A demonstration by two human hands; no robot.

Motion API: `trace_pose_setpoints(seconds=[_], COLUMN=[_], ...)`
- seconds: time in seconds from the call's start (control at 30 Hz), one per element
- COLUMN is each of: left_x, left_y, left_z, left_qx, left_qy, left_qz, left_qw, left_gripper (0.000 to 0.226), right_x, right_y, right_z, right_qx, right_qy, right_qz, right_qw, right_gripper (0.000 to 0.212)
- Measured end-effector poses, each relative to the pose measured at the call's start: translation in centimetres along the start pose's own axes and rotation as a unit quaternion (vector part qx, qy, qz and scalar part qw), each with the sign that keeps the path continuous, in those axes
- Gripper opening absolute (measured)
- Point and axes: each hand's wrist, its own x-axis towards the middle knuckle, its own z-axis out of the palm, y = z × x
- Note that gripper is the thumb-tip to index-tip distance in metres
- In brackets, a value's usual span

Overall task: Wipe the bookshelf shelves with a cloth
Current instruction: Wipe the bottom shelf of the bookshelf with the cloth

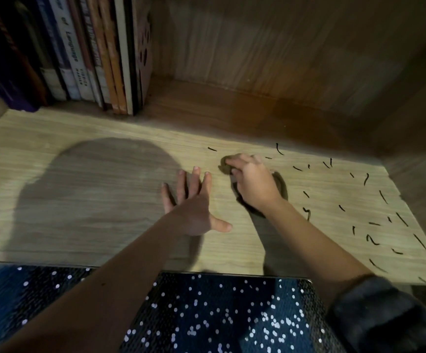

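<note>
Brown cloth [224, 168] is sitting bunched in my right grip [254, 183] on the shelf [79, 121]; I am holding my left grip [194, 205] wide, fingers spread.

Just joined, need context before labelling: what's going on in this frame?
A person is wiping a wooden shelf of a bookshelf. The right hand grips a bunched brownish cloth pressed to the board near its middle. The left hand rests flat beside it, fingers spread. Short dark marks are scattered over the right part of the shelf, mostly to the right of the cloth. A row of books stands at the back left.
</note>
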Motion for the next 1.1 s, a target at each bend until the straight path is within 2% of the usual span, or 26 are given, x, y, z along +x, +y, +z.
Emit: trace_pose_setpoints(seconds=[0.1,0.23,0.3,0.37,0.5,0.53,0.7,0.8,0.87,1.0,1.1], left_x=[0.0,0.0,0.1,0.2,0.2,0.2,0.2,0.4,0.4,1.3,2.1], left_y=[0.0,-0.1,-0.2,-0.2,-0.1,-0.1,-0.2,-0.5,-1.0,-3.3,-4.7], left_z=[0.0,0.0,0.0,0.1,0.1,0.1,0.2,-0.3,-0.8,-2.8,-4.4], left_qx=[-0.005,-0.006,0.0,0.004,-0.001,-0.002,-0.034,-0.078,-0.071,-0.009,-0.008], left_qy=[0.003,0.005,0.006,0.004,0.008,0.01,0.027,0.091,0.131,0.16,0.126], left_qz=[0.003,0.007,0.002,0.001,0.005,0.005,0.004,0.006,0.008,-0.011,-0.024], left_qw=[1.0,1.0,1.0,1.0,1.0,1.0,0.999,0.993,0.989,0.987,0.992], left_gripper=[0.116,0.116,0.117,0.117,0.117,0.117,0.115,0.099,0.091,0.102,0.117], right_x=[-2.5,0.7,2.2,1.7,-2.1,-2.2,-0.1,-2.4,-5.0,-8.1,-6.4], right_y=[0.9,3.3,2.8,1.5,0.2,0.7,0.4,-1.9,-2.0,0.1,0.5], right_z=[-0.6,-1.2,-1.0,-0.6,-0.3,-0.4,-1.0,-1.3,-1.6,-1.1,-0.4], right_qx=[0.019,0.002,-0.009,-0.02,0.011,0.018,-0.01,-0.003,0.002,0.0,0.018], right_qy=[0.014,-0.003,-0.011,-0.009,0.009,0.006,-0.016,-0.057,-0.08,-0.003,0.018], right_qz=[-0.038,0.072,0.099,0.074,-0.046,-0.045,0.086,0.018,-0.018,-0.003,0.001], right_qw=[0.999,0.997,0.995,0.997,0.999,0.999,0.996,0.998,0.997,1.0,1.0], right_gripper=[0.035,0.033,0.033,0.033,0.036,0.036,0.036,0.045,0.05,0.038,0.031])
